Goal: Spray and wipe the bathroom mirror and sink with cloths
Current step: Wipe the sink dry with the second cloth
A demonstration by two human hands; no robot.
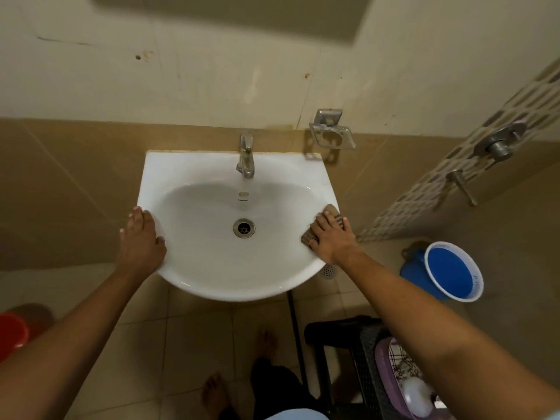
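View from my head camera, looking down on a white ceramic wall-mounted sink (212, 165) with an oval bowl. My left hand (142, 237) rests flat on the sink's left rim, fingers spread and curled lightly over the outer edge, thumb pointing into the bowl; it holds nothing. My right hand (328, 237) lies palm down on the right rim, fingers slightly fanned, pressing a brown striped cloth (331, 212) against the ceramic; the cloth shows beyond the fingertips on the far side and under the thumb toward the bowl. At the bowl's centre sits a round metal drain (244, 228). A chrome single-lever tap (246, 156) stands at the far middle of the rim, spout toward me. On the wall just right of the tap hangs a metal soap holder (331, 131), tilted. The lower edge of the mirror (230, 16) appears at the top of the view, blurred. On the right wall, well apart from the sink, are a round metal valve (498, 144) and a metal lever (462, 186). On the tiled floor stand a blue plastic bucket with a white rim (453, 272) to the right, a red plastic tub (12, 331) at the left edge, and a black plastic stool (342, 359) nearest me on the right. My bare feet (266, 341) show below the sink.
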